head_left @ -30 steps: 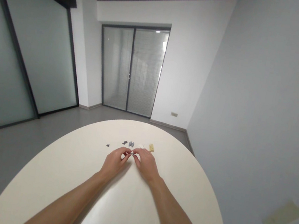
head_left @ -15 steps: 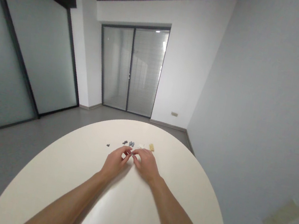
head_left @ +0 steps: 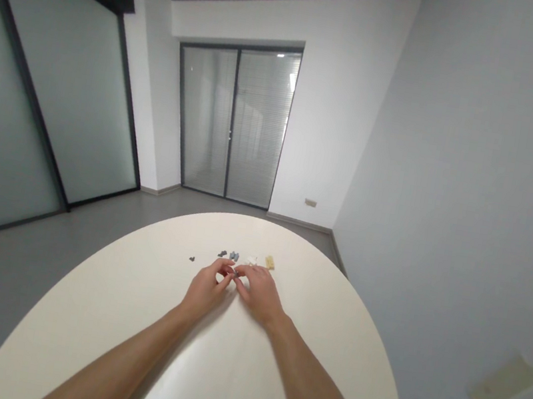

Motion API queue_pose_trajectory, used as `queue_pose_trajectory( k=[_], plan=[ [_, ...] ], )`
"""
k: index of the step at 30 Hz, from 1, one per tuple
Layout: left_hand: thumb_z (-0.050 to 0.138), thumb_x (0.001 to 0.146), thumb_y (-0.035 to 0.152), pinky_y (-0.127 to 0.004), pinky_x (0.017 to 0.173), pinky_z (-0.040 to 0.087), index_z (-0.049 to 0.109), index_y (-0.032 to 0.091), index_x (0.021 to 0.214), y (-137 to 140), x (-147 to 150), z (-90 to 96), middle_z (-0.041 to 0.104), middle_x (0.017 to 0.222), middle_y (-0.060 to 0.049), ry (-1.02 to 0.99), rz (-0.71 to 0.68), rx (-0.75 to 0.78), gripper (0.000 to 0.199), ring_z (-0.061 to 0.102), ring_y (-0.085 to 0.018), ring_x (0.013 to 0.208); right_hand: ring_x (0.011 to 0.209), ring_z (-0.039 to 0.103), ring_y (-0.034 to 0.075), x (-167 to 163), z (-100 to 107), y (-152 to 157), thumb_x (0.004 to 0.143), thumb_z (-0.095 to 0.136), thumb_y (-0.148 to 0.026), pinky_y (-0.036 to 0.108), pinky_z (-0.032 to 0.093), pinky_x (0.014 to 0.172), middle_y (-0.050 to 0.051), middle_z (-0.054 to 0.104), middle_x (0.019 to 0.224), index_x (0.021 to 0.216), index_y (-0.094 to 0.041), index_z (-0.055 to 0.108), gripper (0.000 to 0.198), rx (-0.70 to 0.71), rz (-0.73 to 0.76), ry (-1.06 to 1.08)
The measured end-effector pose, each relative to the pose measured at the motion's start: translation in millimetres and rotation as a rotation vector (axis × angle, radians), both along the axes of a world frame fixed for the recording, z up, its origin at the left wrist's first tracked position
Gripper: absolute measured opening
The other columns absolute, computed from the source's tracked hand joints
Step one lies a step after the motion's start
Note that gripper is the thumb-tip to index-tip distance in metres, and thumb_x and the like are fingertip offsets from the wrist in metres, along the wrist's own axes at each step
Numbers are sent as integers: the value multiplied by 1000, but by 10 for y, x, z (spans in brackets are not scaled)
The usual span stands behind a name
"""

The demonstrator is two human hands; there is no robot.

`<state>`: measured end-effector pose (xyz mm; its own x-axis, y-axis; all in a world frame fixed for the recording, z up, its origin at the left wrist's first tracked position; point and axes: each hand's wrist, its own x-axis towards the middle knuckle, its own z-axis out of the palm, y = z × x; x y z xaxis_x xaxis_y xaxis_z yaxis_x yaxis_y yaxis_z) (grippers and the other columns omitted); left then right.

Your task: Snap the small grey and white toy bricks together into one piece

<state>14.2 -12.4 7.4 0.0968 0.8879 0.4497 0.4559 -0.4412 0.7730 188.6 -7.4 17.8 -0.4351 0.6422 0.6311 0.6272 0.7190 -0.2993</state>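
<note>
Left hand (head_left: 204, 288) and right hand (head_left: 260, 293) pinching small piece (head_left: 236, 274) between fingertips, over counter (head_left: 324, 343). Just beyond: dark cluster (head_left: 222, 254), blue-grey pieces (head_left: 234, 256), white pieces (head_left: 251, 260) partly behind right hand, yellow piece (head_left: 270, 263). Lone dark bit (head_left: 192, 258) farther left.

I've room on the counter (head_left: 341, 333) outside left hand (head_left: 204, 287) and right hand (head_left: 262, 292); grey pieces (head_left: 234, 256), white pieces (head_left: 251, 260), yellow piece (head_left: 270, 263) obstruct ahead.
</note>
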Motion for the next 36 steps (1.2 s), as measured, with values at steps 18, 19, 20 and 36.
queue_pose_trajectory(
  k=[18, 19, 20, 36],
  plan=[
    [58, 87, 30, -30, 76, 49, 63, 20, 102, 14, 24, 11, 72, 90, -5, -88, -25, -14, 19, 66, -19, 86, 95, 64, 21, 25, -47, 40, 87, 69, -18, 38, 44, 91, 4, 72, 98, 108, -21, 64, 22, 80, 13, 34],
    [58, 87, 30, -30, 76, 49, 63, 20, 102, 16, 24, 11, 72, 91, -5, -91, -28, -15, 19, 66, -19, 87, 94, 64, 21, 23, -47, 42, 87, 68, -18, 38, 45, 91, 4, 73, 98, 107, -21, 64, 21, 83, 11, 32],
    [58, 87, 31, -30, 76, 49, 63, 20, 102, 17, 24, 11, 72, 91, -5, -95, -31, -15, 19, 66, -19, 87, 94, 64, 21, 23, -47, 44, 87, 68, -18, 38, 45, 91, 4, 73, 98, 107, -21, 65, 21, 85, 9, 30],
    [57, 87, 35, -34, 85, 51, 67, 19, 93, -4, 38, 31, 73, 93, -6, -68, -37, -53, 20, 67, -20, 88, 95, 63, 21, 40, -64, 57, 88, 68, -22, 37, 44, 90, 4, 72, 98, 102, -22, 65, 14, 84, -23, 33]
  ],
)
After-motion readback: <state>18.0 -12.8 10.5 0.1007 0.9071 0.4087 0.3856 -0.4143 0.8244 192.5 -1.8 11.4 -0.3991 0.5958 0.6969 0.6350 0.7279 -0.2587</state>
